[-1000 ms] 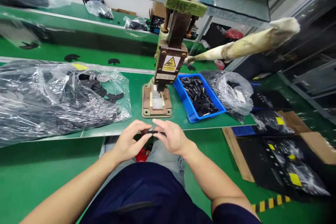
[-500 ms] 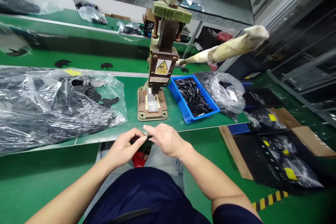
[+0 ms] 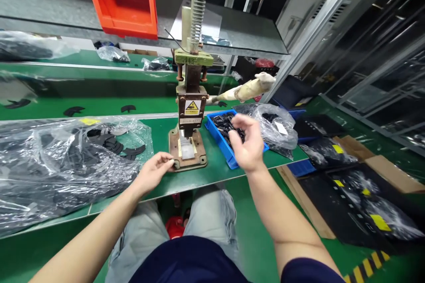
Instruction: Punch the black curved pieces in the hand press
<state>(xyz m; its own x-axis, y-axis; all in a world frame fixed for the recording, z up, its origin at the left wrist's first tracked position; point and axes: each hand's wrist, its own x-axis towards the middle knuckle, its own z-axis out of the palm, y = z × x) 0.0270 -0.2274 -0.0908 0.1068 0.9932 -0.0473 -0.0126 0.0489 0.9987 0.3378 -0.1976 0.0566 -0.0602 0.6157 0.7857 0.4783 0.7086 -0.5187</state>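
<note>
My left hand [image 3: 155, 171] is at the front left corner of the press base [image 3: 201, 164]. Its thumb and forefinger are pinched together, and whatever lies between them is too small to make out. My right hand [image 3: 248, 143] hovers over the blue bin [image 3: 231, 159], thumb and fingers apart, with nothing seen in it. Small black parts [image 3: 223, 124] fill the bin, partly hidden behind this hand. Between my hands stands the hand press [image 3: 191, 106], its ram above a pale metal block [image 3: 187, 150] on the base.
A clear plastic bag [image 3: 76, 172] of dark curved pieces covers the bench's left side. The press lever [image 3: 245, 90] sticks out to the right, above the bin and a coiled plastic bag [image 3: 282, 128]. An orange bin [image 3: 128, 26] sits on the shelf overhead.
My hands have parted from over my lap, where they held a small black piece together. The left has come to the press base, the right over the blue bin. The view has tilted up.
</note>
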